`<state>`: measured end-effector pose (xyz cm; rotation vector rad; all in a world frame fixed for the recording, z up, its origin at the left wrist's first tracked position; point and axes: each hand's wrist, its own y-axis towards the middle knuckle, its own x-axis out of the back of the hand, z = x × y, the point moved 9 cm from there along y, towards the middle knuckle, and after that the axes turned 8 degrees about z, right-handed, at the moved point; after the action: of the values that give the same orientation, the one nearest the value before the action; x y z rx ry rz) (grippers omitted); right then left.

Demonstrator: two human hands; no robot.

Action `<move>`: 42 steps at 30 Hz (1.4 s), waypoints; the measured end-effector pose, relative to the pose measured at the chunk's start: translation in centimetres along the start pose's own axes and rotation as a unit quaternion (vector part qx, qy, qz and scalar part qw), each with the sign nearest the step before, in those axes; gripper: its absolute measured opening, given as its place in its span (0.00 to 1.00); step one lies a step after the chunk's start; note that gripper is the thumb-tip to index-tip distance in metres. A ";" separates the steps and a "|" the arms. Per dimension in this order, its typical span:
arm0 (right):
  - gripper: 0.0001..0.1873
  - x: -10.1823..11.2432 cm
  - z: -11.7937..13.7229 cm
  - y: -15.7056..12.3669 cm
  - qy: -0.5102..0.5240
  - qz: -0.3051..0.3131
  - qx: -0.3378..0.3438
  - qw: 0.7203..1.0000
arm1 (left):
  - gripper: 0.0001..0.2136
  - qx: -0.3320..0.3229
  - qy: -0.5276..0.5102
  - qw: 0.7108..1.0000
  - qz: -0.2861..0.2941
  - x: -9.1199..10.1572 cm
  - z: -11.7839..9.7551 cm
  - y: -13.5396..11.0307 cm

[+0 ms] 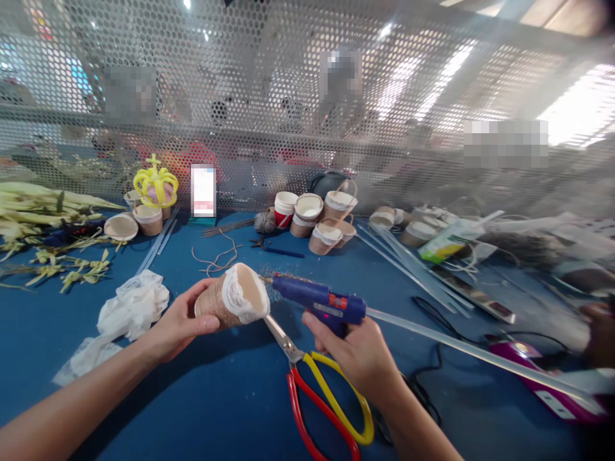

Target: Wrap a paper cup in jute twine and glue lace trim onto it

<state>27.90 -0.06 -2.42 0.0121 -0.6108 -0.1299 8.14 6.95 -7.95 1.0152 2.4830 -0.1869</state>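
A paper cup (218, 299), wound with twine and trimmed with white lace (234, 296) at its rim, is tilted in my left hand (185, 323). Its open mouth faces right. My right hand (358, 349) grips a blue glue gun (317, 299) whose nozzle is close to the cup's rim; I cannot tell whether they touch. A long clear glue stick (461, 344) runs out of the gun's back end. Below the two hands lie scissors (291, 351) with one red and one yellow handle, their blades partly behind the cup.
Several twine-wrapped cups (308, 211) stand at the back beside a twine ball (264, 222). White lace (127, 310) is heaped at left. Glue sticks (413, 266), a phone (473, 294) and a magenta power strip (542, 378) with cables lie at right. Perforated metal (269, 96) closes the back.
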 end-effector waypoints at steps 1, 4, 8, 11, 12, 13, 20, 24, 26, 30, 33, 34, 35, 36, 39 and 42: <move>0.13 0.0 -0.1 0.0 -0.001 0.001 0.005 1.000 | 0.26 0.001 -0.001 1.000 -0.002 0.0 0.0 0.0; 0.14 0.0 -0.1 0.2 -0.010 -0.004 0.034 0.999 | 0.25 0.005 -0.003 1.000 -0.005 0.0 0.1 0.0; 0.14 0.1 0.0 0.2 -0.032 -0.021 0.054 0.998 | 0.27 0.009 -0.001 1.000 -0.008 0.3 0.4 0.0; 0.15 0.1 0.3 0.0 -0.046 -0.021 0.064 0.997 | 0.26 0.000 0.004 1.000 -0.012 0.6 0.4 0.0; 0.15 0.2 0.4 0.0 -0.048 -0.022 0.066 0.996 | 0.26 -0.003 0.006 1.000 -0.012 0.7 0.4 0.0; 0.14 0.2 0.4 -0.1 -0.049 -0.021 0.066 0.996 | 0.26 -0.006 0.007 1.000 -0.013 0.7 0.4 0.0; 0.12 0.0 -0.1 0.0 -0.045 -0.006 0.063 0.997 | 0.27 -0.006 0.000 1.000 -0.024 0.7 0.1 0.0; 0.11 0.0 -0.3 0.1 -0.040 -0.008 0.062 0.997 | 0.28 -0.003 0.004 1.000 -0.028 0.9 0.2 -0.1; 0.11 0.1 -0.3 0.1 -0.038 -0.009 0.062 0.997 | 0.28 -0.004 0.005 1.000 -0.030 1.0 0.1 -0.2; 0.10 0.2 0.0 0.0 -0.042 -0.010 0.068 0.997 | 0.26 -0.010 -0.001 0.999 -0.032 1.0 0.0 0.0; 0.10 0.2 0.0 0.0 -0.049 -0.011 0.061 0.997 | 0.26 -0.012 -0.005 0.999 -0.031 1.0 -0.2 0.1; 0.10 0.2 0.1 0.0 -0.051 -0.011 0.059 0.997 | 0.26 -0.013 -0.006 0.999 -0.034 1.1 -0.2 0.2; 0.10 0.2 0.2 0.0 -0.049 -0.011 0.057 0.997 | 0.27 -0.014 -0.007 0.999 -0.036 1.1 -0.3 0.2; 0.10 0.2 0.2 0.0 -0.045 -0.012 0.057 0.997 | 0.27 -0.013 -0.008 0.999 -0.039 1.1 -0.3 0.2; 0.10 0.3 0.2 -0.1 -0.024 -0.011 0.041 0.999 | 0.27 -0.009 -0.010 0.999 -0.046 1.2 -0.2 0.1; 0.12 0.2 -0.4 -0.1 0.017 0.007 0.000 1.000 | 0.26 -0.010 -0.013 0.999 -0.046 1.3 -0.2 0.0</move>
<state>28.28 -0.16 -2.64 0.0097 -0.5771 -0.1168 7.25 7.84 -8.39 0.8858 2.5045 -0.2028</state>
